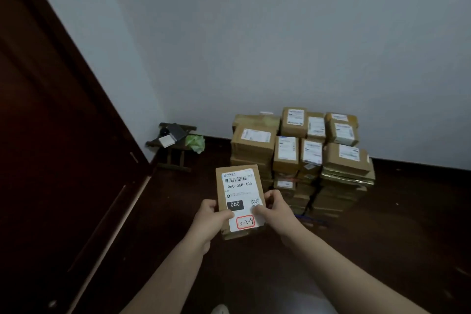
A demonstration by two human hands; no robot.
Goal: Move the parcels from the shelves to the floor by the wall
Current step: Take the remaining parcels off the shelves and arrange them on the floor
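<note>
Dark floor (382, 232) lies open between the person and the stack of parcels (300, 158) against the wall (254, 46); a dark door (51, 160) bounds the left. The held parcel (238, 186) hangs short of the stack, label up, long axis pointing toward the wall. Left hand (211, 219) and right hand (275, 208) clasp its near end from either side, thumbs on the label, the far half jutting free.

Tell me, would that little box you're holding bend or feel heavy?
Probably stiff: the parcel keeps straight edges. Likely light: the left hand and right hand hold it up by just its lower end. Flat sides, so it shouldn't roll.
</note>
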